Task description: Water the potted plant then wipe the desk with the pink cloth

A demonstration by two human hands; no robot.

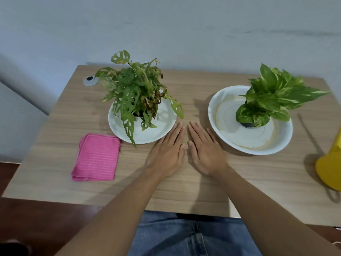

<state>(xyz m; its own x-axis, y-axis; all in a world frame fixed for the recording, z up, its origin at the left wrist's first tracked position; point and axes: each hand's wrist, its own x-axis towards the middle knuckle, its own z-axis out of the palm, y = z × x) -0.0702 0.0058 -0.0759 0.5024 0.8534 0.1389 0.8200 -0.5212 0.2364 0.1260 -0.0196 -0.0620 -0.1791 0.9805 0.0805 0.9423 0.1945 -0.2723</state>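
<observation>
A potted plant with holed leaves (pixel 134 93) stands in a white dish (pixel 156 133) left of centre. A second potted plant with broad variegated leaves (pixel 273 97) sits in a larger white bowl (pixel 239 137) on the right. A folded pink cloth (pixel 96 157) lies flat at the desk's left. A yellow watering vessel (pixel 330 169) is cut off by the right edge. My left hand (pixel 168 154) and my right hand (pixel 204 152) rest flat, palms down, side by side between the two dishes, holding nothing.
The wooden desk (pixel 258 182) butts against a pale wall. A round metal cable grommet (pixel 90 80) sits at the back left corner. The desk's front edge is close to my lap, with dark floor to the left.
</observation>
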